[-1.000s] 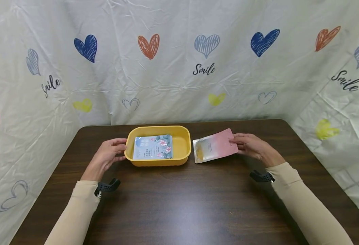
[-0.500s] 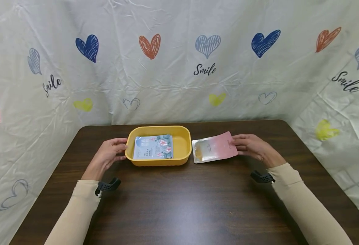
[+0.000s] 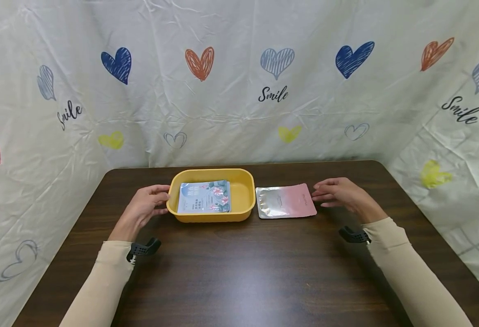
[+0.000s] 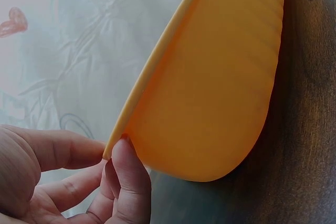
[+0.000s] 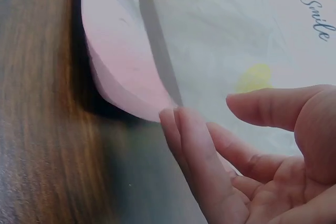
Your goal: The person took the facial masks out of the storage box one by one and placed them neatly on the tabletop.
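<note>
On a dark table (image 3: pixel 239 268), a pink-silver packet (image 3: pixel 286 201) lies just right of a yellow tray (image 3: pixel 242 193). The left hand (image 3: pixel 146 204) pinches the tray's rim (image 4: pixel 139 90); the right hand (image 3: pixel 341 195), thumb spread, is beside the packet.

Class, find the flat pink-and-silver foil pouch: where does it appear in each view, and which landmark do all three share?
Head: the flat pink-and-silver foil pouch lies right of centre, below mid-height, beside the rounded yellow plastic tray.
Left wrist: not in this picture.
Right wrist: left of centre, running down from the top edge, pink end lowest.
Shared landmark: the dark brown wooden table.
</note>
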Demonstrator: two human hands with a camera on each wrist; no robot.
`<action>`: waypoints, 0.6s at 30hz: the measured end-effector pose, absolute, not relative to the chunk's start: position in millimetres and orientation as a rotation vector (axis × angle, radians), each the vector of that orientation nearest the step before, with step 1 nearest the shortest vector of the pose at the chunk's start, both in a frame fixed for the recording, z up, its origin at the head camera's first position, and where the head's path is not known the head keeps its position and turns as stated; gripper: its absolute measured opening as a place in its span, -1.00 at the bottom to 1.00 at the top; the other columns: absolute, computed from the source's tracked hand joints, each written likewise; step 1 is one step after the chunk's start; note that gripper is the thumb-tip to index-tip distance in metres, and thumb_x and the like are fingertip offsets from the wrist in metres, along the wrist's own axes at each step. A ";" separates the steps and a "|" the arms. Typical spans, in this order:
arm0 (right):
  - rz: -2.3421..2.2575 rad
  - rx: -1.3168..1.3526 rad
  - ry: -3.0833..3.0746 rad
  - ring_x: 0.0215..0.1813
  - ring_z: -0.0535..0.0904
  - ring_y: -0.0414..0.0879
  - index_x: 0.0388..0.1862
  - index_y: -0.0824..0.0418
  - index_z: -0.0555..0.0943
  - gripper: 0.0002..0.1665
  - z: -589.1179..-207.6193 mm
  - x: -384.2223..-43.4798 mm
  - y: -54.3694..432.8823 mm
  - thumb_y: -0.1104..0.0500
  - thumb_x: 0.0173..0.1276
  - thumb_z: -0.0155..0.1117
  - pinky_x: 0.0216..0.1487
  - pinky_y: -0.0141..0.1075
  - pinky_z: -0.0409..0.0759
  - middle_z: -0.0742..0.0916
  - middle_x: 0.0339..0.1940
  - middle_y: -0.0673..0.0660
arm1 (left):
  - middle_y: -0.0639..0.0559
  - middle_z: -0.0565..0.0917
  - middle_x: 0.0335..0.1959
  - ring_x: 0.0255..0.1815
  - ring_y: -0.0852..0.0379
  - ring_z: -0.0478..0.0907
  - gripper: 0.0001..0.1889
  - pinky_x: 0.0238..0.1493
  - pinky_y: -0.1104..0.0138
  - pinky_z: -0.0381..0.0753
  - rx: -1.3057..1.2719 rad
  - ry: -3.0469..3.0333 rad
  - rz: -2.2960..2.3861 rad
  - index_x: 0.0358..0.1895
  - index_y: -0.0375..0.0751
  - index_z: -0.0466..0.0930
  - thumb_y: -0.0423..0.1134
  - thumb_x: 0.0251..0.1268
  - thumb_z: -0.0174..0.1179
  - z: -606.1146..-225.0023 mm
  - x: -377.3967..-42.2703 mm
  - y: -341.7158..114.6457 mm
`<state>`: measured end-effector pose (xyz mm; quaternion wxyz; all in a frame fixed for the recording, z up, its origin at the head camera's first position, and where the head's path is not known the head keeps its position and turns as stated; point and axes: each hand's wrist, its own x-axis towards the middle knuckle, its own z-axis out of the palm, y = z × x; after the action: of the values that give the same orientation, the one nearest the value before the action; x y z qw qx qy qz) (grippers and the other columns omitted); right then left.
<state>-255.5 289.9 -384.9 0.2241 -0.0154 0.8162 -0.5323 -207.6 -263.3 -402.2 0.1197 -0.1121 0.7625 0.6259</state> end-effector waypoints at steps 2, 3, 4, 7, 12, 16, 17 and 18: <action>-1.482 -0.045 2.245 0.09 0.73 -0.01 0.41 0.53 0.29 -0.37 -383.6 -256.0 291.2 0.10 0.60 0.09 0.01 -0.23 0.72 0.66 0.24 0.38 | -0.28 0.41 0.38 0.14 -0.14 0.52 -0.48 -0.05 0.33 0.71 -0.331 2.227 1.830 0.49 -0.24 0.34 -0.27 0.53 0.13 -402.0 -207.5 -263.3; -1.490 -0.047 2.239 0.08 0.73 -0.02 0.41 0.53 0.28 -0.37 -382.7 -256.2 291.5 0.11 0.60 0.10 0.02 -0.22 0.71 0.66 0.24 0.37 | -0.28 0.41 0.38 0.14 -0.14 0.52 -0.47 -0.05 0.33 0.71 -0.330 2.226 1.832 0.49 -0.24 0.34 -0.26 0.53 0.13 -402.0 -207.5 -263.1; -1.498 -0.051 2.233 0.08 0.73 -0.02 0.42 0.53 0.28 -0.37 -382.1 -256.6 291.8 0.11 0.60 0.10 0.03 -0.22 0.71 0.66 0.24 0.36 | -0.28 0.41 0.38 0.14 -0.14 0.52 -0.47 -0.05 0.33 0.71 -0.331 2.226 1.833 0.49 -0.24 0.34 -0.26 0.53 0.13 -401.8 -207.5 -263.1; -1.516 -0.064 2.220 0.09 0.73 -0.02 0.43 0.52 0.27 -0.35 -380.3 -257.2 292.1 0.10 0.60 0.11 0.04 -0.21 0.71 0.64 0.27 0.36 | -0.28 0.40 0.38 0.15 -0.15 0.52 -0.47 -0.05 0.34 0.71 -0.330 2.225 1.834 0.49 -0.24 0.33 -0.26 0.53 0.13 -401.5 -207.6 -262.9; -1.535 -0.084 2.196 0.13 0.72 0.01 0.46 0.48 0.27 -0.31 -375.2 -256.3 289.3 0.05 0.59 0.13 0.07 -0.20 0.70 0.60 0.30 0.42 | -0.27 0.40 0.39 0.16 -0.16 0.51 -0.46 -0.05 0.34 0.71 -0.332 2.225 1.831 0.50 -0.23 0.33 -0.26 0.53 0.13 -401.4 -207.6 -262.9; -1.553 -0.102 2.171 0.21 0.68 0.08 0.47 0.44 0.30 -0.29 -371.2 -256.2 285.7 0.02 0.56 0.18 0.11 -0.17 0.68 0.62 0.29 0.39 | -0.27 0.40 0.40 0.16 -0.15 0.51 -0.46 -0.06 0.34 0.71 -0.332 2.221 1.835 0.50 -0.23 0.32 -0.25 0.53 0.13 -402.9 -208.3 -263.4; -1.559 -0.107 2.167 0.21 0.68 0.08 0.47 0.44 0.30 -0.28 -370.8 -256.6 285.0 0.01 0.55 0.19 0.11 -0.17 0.68 0.63 0.29 0.37 | -0.27 0.39 0.40 0.16 -0.15 0.51 -0.46 -0.06 0.33 0.71 -0.332 2.218 1.838 0.50 -0.23 0.32 -0.25 0.53 0.13 -403.5 -208.6 -263.5; -1.571 -0.110 2.159 0.20 0.68 0.07 0.47 0.43 0.31 -0.28 -370.5 -257.0 284.3 0.01 0.54 0.21 0.10 -0.17 0.69 0.64 0.28 0.35 | -0.27 0.39 0.40 0.17 -0.16 0.51 -0.46 -0.06 0.33 0.71 -0.333 2.217 1.840 0.50 -0.23 0.32 -0.25 0.53 0.13 -403.9 -208.7 -263.6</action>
<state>-257.0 284.3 -370.5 0.2324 -0.0400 0.7858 -0.5717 -208.7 -263.6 -403.9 0.1206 -0.1138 0.7588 0.6298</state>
